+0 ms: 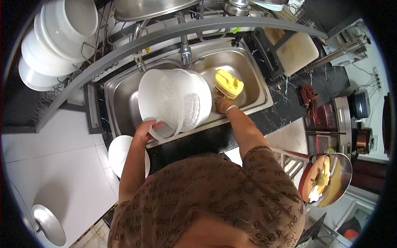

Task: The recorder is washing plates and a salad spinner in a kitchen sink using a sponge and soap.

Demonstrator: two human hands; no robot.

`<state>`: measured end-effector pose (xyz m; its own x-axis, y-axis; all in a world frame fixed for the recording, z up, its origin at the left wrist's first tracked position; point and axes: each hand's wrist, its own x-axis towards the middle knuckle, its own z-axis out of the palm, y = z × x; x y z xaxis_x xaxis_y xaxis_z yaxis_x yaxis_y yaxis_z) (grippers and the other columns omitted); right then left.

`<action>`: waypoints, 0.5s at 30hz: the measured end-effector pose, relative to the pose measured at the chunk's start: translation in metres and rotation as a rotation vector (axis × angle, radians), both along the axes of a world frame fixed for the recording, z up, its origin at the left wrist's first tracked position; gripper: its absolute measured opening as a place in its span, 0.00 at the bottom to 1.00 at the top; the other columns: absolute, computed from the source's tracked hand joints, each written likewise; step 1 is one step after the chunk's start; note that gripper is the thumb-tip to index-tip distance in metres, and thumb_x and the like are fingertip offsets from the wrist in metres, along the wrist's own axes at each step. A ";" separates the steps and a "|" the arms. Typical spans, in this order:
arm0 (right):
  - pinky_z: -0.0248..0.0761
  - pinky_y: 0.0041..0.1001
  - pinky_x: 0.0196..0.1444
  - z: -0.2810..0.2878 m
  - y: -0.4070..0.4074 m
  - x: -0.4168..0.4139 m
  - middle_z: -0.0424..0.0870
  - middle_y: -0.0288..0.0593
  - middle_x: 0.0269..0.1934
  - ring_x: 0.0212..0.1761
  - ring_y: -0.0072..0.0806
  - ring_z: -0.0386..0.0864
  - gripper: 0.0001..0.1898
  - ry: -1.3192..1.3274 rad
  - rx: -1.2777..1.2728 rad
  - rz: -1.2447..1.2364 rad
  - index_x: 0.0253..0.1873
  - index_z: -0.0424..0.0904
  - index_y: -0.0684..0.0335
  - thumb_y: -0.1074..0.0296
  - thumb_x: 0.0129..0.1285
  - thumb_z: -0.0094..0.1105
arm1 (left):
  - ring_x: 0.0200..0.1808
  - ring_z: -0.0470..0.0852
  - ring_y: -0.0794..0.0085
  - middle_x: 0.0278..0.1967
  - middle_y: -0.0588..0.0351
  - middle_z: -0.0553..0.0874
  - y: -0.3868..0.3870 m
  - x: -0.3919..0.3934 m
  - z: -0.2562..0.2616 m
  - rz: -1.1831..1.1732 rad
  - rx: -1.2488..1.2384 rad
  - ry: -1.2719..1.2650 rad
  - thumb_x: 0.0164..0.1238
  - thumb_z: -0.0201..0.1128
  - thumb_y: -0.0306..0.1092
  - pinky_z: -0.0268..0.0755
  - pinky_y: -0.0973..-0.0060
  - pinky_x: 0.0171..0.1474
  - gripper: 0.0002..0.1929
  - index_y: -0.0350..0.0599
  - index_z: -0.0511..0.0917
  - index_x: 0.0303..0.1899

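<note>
A white plastic colander point(170, 96) with a perforated inside lies tilted on its side over the left basin and the divider of the steel double sink point(260, 62), with a white container point(203, 93) behind or around it. My left hand point(148, 130) is at its near left rim, the fingers around a translucent rim or handle. In the right basin my right hand point(221, 104) reaches down beside a yellow plastic bottle-like piece point(229, 83); its fingers are partly hidden and touch something dark beneath the yellow piece. A white bracelet is on that wrist.
A grey rack bar point(173, 31) arches over the sink. White bowls point(62, 37) are stacked in the rack at upper left. Two faucets stand behind the sink. A white plate point(121, 155) lies beside my left forearm. A cutting board point(299, 52) leans at right.
</note>
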<state>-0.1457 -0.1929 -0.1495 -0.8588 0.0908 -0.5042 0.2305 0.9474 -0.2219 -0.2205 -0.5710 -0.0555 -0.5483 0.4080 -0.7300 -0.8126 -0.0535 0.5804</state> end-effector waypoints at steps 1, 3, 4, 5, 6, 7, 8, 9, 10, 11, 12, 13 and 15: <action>0.64 0.40 0.56 -0.001 0.000 -0.002 0.71 0.49 0.54 0.56 0.42 0.69 0.20 0.009 -0.005 0.002 0.51 0.74 0.57 0.57 0.55 0.52 | 0.43 0.79 0.56 0.44 0.38 0.77 0.007 -0.001 0.011 0.002 -0.005 0.009 0.58 0.48 0.25 0.73 0.62 0.48 0.20 0.25 0.61 0.52; 0.59 0.42 0.58 -0.010 -0.003 -0.013 0.69 0.45 0.57 0.59 0.42 0.66 0.21 -0.181 0.191 0.458 0.55 0.71 0.56 0.57 0.58 0.49 | 0.43 0.80 0.58 0.43 0.39 0.78 0.022 0.001 0.038 -0.036 -0.165 0.017 0.58 0.49 0.27 0.73 0.65 0.49 0.20 0.26 0.62 0.51; 0.57 0.42 0.60 -0.020 -0.003 -0.016 0.67 0.43 0.59 0.60 0.41 0.65 0.21 -0.275 0.292 0.680 0.56 0.70 0.56 0.57 0.59 0.48 | 0.43 0.80 0.58 0.43 0.39 0.78 0.032 0.001 0.053 -0.033 -0.174 0.023 0.58 0.49 0.27 0.73 0.65 0.49 0.20 0.26 0.62 0.51; 0.57 0.42 0.60 -0.031 -0.001 -0.018 0.67 0.43 0.59 0.60 0.41 0.65 0.21 -0.266 0.284 0.683 0.56 0.70 0.56 0.57 0.59 0.48 | 0.42 0.80 0.59 0.42 0.41 0.79 0.042 0.001 0.069 -0.153 -0.332 0.080 0.58 0.50 0.29 0.73 0.67 0.48 0.19 0.28 0.64 0.50; 0.63 0.38 0.55 -0.046 0.002 -0.018 0.72 0.45 0.54 0.57 0.39 0.68 0.17 -0.226 0.226 0.847 0.51 0.74 0.58 0.61 0.57 0.50 | 0.40 0.81 0.61 0.41 0.43 0.80 0.048 0.001 0.078 -0.272 -0.492 0.134 0.58 0.51 0.31 0.74 0.70 0.46 0.18 0.30 0.66 0.48; 0.68 0.33 0.49 -0.067 0.009 -0.015 0.76 0.48 0.49 0.53 0.37 0.72 0.14 -0.188 0.167 1.000 0.45 0.78 0.61 0.66 0.54 0.52 | 0.40 0.81 0.61 0.41 0.43 0.80 0.055 0.000 0.080 -0.278 -0.501 0.137 0.58 0.51 0.31 0.74 0.70 0.46 0.18 0.30 0.66 0.48; 0.68 0.34 0.50 -0.098 0.022 -0.007 0.76 0.48 0.49 0.51 0.36 0.74 0.15 -0.154 -0.212 0.152 0.45 0.78 0.63 0.64 0.58 0.46 | 0.39 0.80 0.64 0.42 0.46 0.80 0.065 -0.001 0.085 -0.286 -0.526 0.159 0.58 0.52 0.34 0.73 0.73 0.43 0.17 0.32 0.68 0.46; 0.68 0.34 0.50 -0.103 0.021 -0.010 0.76 0.48 0.49 0.51 0.36 0.74 0.15 -0.152 -0.228 0.170 0.45 0.78 0.63 0.64 0.58 0.46 | 0.38 0.80 0.67 0.43 0.48 0.80 0.063 0.000 0.084 -0.260 -0.574 0.167 0.58 0.54 0.37 0.73 0.75 0.40 0.17 0.34 0.70 0.45; 0.67 0.34 0.50 -0.104 0.022 -0.009 0.76 0.49 0.49 0.51 0.36 0.74 0.15 -0.149 -0.193 0.163 0.44 0.78 0.63 0.64 0.58 0.45 | 0.38 0.80 0.67 0.43 0.48 0.80 0.063 0.001 0.085 -0.249 -0.588 0.162 0.58 0.54 0.37 0.73 0.75 0.40 0.17 0.34 0.70 0.45; 0.67 0.34 0.51 -0.105 0.026 -0.009 0.76 0.49 0.49 0.51 0.36 0.74 0.15 -0.146 -0.156 0.154 0.44 0.78 0.63 0.64 0.58 0.45 | 0.38 0.79 0.68 0.44 0.50 0.79 0.065 0.001 0.087 -0.250 -0.643 0.211 0.58 0.54 0.39 0.72 0.76 0.39 0.18 0.35 0.71 0.44; 0.67 0.34 0.51 -0.104 0.030 -0.008 0.76 0.49 0.49 0.51 0.36 0.74 0.15 -0.146 -0.118 0.138 0.44 0.79 0.63 0.63 0.59 0.45 | 0.37 0.79 0.70 0.44 0.52 0.79 0.069 0.003 0.091 -0.258 -0.694 0.259 0.58 0.54 0.41 0.71 0.77 0.37 0.19 0.35 0.72 0.44; 0.66 0.34 0.51 -0.103 0.034 -0.006 0.76 0.50 0.49 0.51 0.37 0.74 0.16 -0.146 -0.078 0.121 0.44 0.79 0.63 0.63 0.59 0.44 | 0.37 0.79 0.70 0.44 0.52 0.79 0.074 0.005 0.097 -0.258 -0.702 0.253 0.58 0.54 0.41 0.71 0.77 0.37 0.19 0.35 0.72 0.44; 0.66 0.34 0.52 -0.097 0.043 0.000 0.76 0.50 0.49 0.50 0.37 0.75 0.16 -0.148 0.014 0.069 0.44 0.79 0.63 0.62 0.59 0.43 | 0.41 0.77 0.70 0.45 0.51 0.77 0.094 0.008 0.118 -0.340 -0.791 0.239 0.57 0.55 0.41 0.72 0.76 0.37 0.21 0.35 0.70 0.48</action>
<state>-0.1454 -0.1497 -0.2464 -0.7795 0.0422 -0.6249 0.1939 0.9650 -0.1767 -0.2122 -0.4772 0.0627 -0.6634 0.0014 -0.7483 -0.5639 0.6563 0.5012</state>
